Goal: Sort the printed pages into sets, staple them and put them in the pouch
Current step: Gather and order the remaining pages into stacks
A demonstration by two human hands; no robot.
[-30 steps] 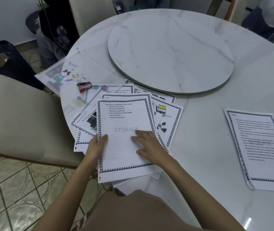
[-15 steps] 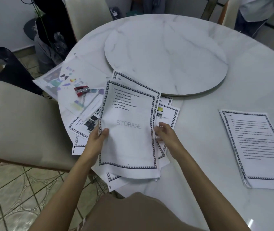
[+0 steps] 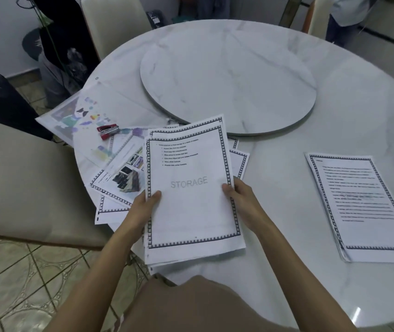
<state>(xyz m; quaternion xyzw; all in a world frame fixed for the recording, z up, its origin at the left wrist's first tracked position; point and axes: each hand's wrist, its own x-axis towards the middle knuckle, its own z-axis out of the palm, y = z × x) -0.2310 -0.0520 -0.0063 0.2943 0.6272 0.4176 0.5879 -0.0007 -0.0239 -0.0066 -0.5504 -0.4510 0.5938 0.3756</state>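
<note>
Gripping the STORAGE stack (image 3: 191,200) from both sides, lifted and tilted above the near edge of the table (image 3: 287,168). Pinching its left edge with the left hand (image 3: 143,207), thumb on top of the sheet and fingers hidden beneath; pinching the right edge the same way with the right hand (image 3: 241,202). Looks like gathering one set and squaring it up, several sheets deep and not yet flush at the near end. Leaving plenty behind, too: loose pages (image 3: 119,180) fanned over the table just left of and under the held stack, overlapping, some showing photo prints. Counting one pile (image 3: 363,207) already laid flat on the right, well apart from both hands; stapled or not, cannot tell from this angle. Spotting the red stapler (image 3: 108,131) at the far left, resting on the clear pouch (image 3: 88,116) with the colourful print, touched by neither hand. Contents of that pouch, if any: impossible to tell. Judging the job as somewhere in the sorting stage: one set parked, one in hand, more to go through. Remaining, by the look of it: finishing the sort, stapling every set, then sliding them all into the pouch.
</note>
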